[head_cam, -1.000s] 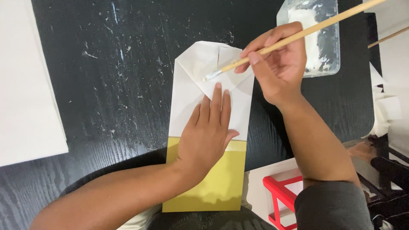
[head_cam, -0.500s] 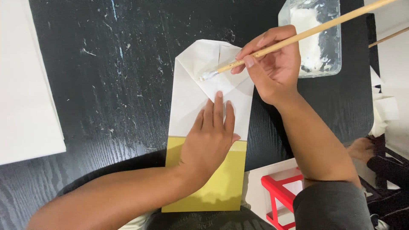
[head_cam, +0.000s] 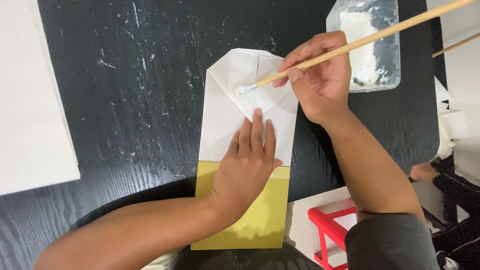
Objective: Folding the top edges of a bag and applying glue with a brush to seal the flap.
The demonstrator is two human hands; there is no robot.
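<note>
A folded paper bag (head_cam: pixel 225 115), white on its upper part and yellow lower down, lies flat on the black table (head_cam: pixel 130 100). My left hand (head_cam: pixel 247 167) presses flat on the bag's middle, fingers together and pointing away from me. My right hand (head_cam: pixel 320 80) grips a long wooden brush (head_cam: pixel 370 36), its white-coated tip (head_cam: pixel 242 89) resting on the folded white flaps at the bag's top end.
A clear plastic tub (head_cam: pixel 370 42) with white paste stands at the back right. White sheets (head_cam: pixel 30 100) lie at the left edge. A red frame (head_cam: pixel 327 230) sits near my right elbow, with white paper scraps (head_cam: pixel 450 120) at the right.
The brush tip has slid slightly along the white flap. My left hand has stayed pressed on the bag.
</note>
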